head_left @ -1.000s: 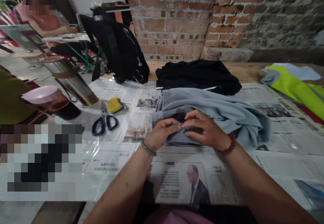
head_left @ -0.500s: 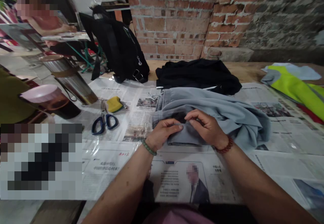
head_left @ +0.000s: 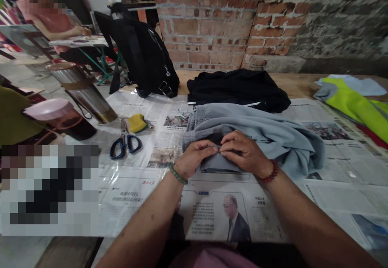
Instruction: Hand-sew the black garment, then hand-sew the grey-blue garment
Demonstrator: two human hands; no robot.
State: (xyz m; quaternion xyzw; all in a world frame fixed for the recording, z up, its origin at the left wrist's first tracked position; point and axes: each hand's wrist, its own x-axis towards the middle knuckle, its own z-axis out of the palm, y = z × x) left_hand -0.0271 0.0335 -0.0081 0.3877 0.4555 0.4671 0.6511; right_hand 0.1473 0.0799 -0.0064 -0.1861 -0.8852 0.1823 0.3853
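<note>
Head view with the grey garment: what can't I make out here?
Head view:
Anything small the left hand and right hand may pinch at the grey garment: hidden by those hands.
Far end of the yellow-green garment: cut off by the right edge.
Small print on the newspaper: too small, blurred.

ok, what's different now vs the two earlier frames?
Half a second ago the right hand had its fingertips drawn away from the left hand; now they have moved leftward, close to the left thumb again, over the grey garment. Can't tell whether they took or let go of anything small. Unchanged: left hand pinching the grey garment, scissors, yellow item, black bag.
</note>
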